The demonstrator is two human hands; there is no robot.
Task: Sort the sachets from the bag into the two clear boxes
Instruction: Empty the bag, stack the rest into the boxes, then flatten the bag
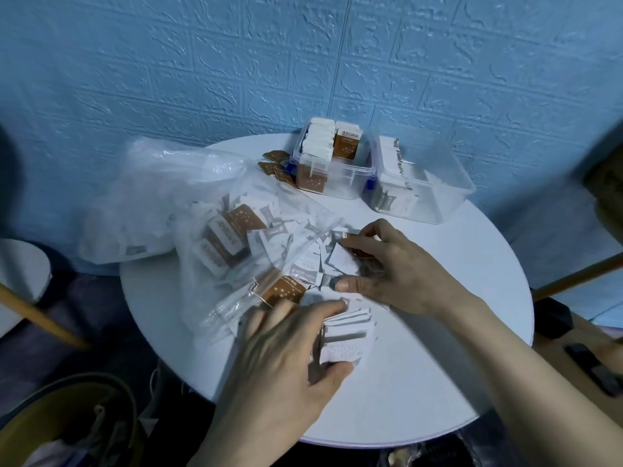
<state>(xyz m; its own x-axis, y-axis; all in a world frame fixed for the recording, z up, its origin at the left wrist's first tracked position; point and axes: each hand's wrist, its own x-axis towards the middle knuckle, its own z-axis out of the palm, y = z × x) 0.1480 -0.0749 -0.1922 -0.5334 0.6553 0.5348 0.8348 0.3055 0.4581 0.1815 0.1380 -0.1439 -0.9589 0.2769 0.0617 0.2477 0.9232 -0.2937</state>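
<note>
The left hand (pixel 286 358) curls its fingers (pixel 323 310) and thumb round a stack of white sachets (pixel 347 335), gripping it on the tabletop (pixel 421 392) at the near side of the plastic bag (pixel 188 210). The right hand (pixel 394 267), just right of the bag's mouth, has its fingers (pixel 364 242) bent down onto a single white sachet (pixel 344 261) lying on a loose scatter of sachets, the thumb pressed at the sachet's near edge. The bag lies slumped, with brown and white sachets showing through it. Beyond the bag, by the blue wall (pixel 303 62), stands the left clear box (pixel 333 166) packed with upright brown sachets. The right clear box (pixel 424 187) stands just beside it, holding white ones. A few brown sachets (pixel 274 166) lie between the bag and the left box.
</note>
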